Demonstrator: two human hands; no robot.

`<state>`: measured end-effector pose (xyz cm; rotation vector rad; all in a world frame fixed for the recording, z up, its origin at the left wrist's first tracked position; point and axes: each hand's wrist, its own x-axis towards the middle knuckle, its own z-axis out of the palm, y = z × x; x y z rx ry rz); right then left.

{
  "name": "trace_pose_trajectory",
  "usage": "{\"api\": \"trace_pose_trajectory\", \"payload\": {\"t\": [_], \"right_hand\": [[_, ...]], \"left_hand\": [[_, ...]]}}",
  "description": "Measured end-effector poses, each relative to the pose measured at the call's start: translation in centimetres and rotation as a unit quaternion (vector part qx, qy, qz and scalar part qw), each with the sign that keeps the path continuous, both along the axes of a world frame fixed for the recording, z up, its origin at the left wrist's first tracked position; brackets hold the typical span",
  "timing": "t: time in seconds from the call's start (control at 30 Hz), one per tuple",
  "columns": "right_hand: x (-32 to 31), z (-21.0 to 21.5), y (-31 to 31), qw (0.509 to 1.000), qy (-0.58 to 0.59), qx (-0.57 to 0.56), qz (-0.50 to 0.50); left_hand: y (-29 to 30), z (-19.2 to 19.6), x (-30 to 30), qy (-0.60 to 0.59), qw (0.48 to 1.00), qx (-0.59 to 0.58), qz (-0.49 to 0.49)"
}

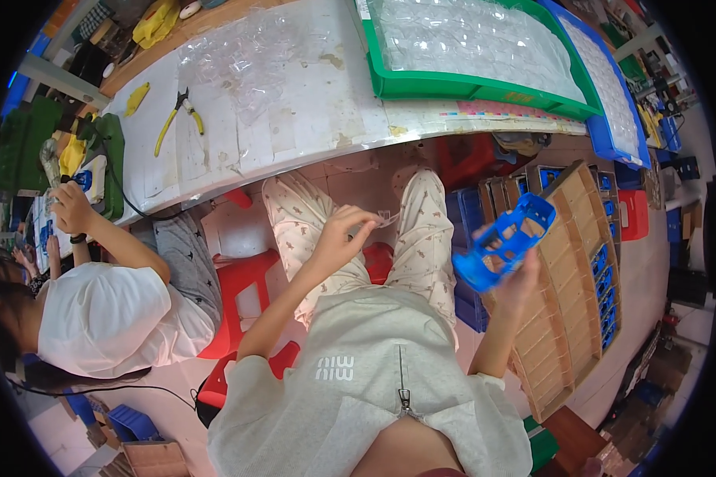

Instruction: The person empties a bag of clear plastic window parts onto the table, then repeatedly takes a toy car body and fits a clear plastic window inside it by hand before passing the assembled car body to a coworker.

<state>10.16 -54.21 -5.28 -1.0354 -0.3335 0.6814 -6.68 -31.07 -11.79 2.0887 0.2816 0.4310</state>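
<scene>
A green tray (461, 86) is sitting at the far edge of the white table (294, 119), carrying clear plastic blister packaging (469, 36). Just beside it on the right, a blue tray (612, 131) is holding more of the same clear sheets. Loose clear blister pieces (247, 56) are lying on the table to the left. A cardboard box (569, 318) with cardboard dividers is standing on the floor at right, showing blue parts (605, 278) in its compartments.
</scene>
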Motion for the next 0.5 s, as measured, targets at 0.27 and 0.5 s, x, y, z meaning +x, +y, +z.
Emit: {"api": "trace_pose_trajectory", "payload": {"t": [0.27, 0.5], "right_hand": [[-4.7, 1.1, 7.6, 0.897, -0.434, 0.005, -0.078], [-4.6, -0.4, 7.9, 0.823, -0.545, 0.015, -0.158]], "left_hand": [[-3.1, 10.6, -0.8, -0.310, 0.897, 0.277, 0.148], [-6.1, 12.9, -1.0, -0.318, 0.848, 0.424, 0.001]]}}
